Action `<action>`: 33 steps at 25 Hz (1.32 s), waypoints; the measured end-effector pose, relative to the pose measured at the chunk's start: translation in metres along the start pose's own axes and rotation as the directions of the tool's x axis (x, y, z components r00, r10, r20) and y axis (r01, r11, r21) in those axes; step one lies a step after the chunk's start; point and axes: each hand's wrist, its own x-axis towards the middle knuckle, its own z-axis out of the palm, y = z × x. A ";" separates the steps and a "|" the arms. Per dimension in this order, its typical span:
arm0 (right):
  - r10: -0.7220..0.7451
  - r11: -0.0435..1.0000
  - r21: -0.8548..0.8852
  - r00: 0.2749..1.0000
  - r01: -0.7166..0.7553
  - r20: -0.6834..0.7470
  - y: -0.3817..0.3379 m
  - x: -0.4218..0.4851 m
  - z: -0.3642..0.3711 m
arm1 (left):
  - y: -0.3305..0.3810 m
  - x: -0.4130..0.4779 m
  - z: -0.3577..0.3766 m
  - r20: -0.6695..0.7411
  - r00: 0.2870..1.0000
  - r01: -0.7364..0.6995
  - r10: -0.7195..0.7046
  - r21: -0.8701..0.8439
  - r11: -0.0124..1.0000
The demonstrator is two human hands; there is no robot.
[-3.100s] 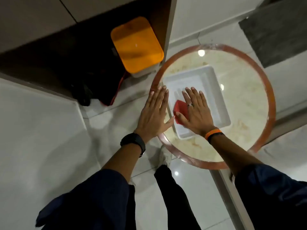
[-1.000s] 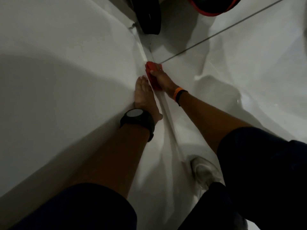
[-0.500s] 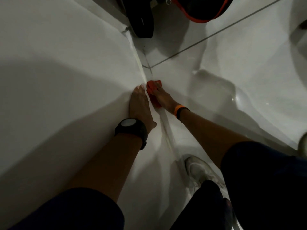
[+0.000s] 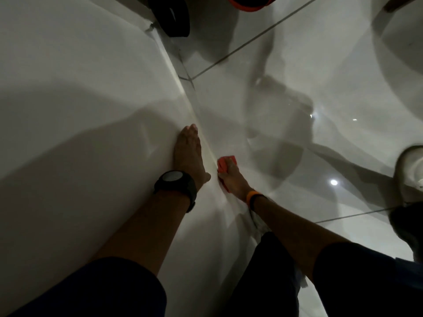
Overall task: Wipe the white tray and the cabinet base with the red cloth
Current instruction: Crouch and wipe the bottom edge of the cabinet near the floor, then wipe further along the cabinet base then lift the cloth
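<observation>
Down at the cabinet base, where the white cabinet panel meets the glossy floor tiles: right hand clamped on the red cloth, pressing it into the seam. Left hand flat and spread against the panel at about 10 o'clock of the cloth, empty, bracing.

Step in hand, by the look of it: the wipe along the cabinet base. White tray out of view, so no telling its state. Next move likely calls for steady downward pressure and a slide that follows the seam, running from 11 o'clock near the dark bag toward 5 o'clock by the knees, keeping the cloth's edge tucked against the strip.

Cloth small, soft, bunched under the fingers, only its far end showing. Panel smooth, matt, pale. Tiles hard, polished, mirror-bright with lamp glints and dark grout lines. Black watch on the left wrist, orange band on the right. Pale shoe at 3 o'clock.
</observation>
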 end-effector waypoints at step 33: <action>-0.708 0.704 -0.513 0.537 0.490 -0.459 -0.208 -0.474 -0.259 | -0.031 -0.264 -0.183 -0.720 0.539 -0.373 -0.438 -0.670 0.642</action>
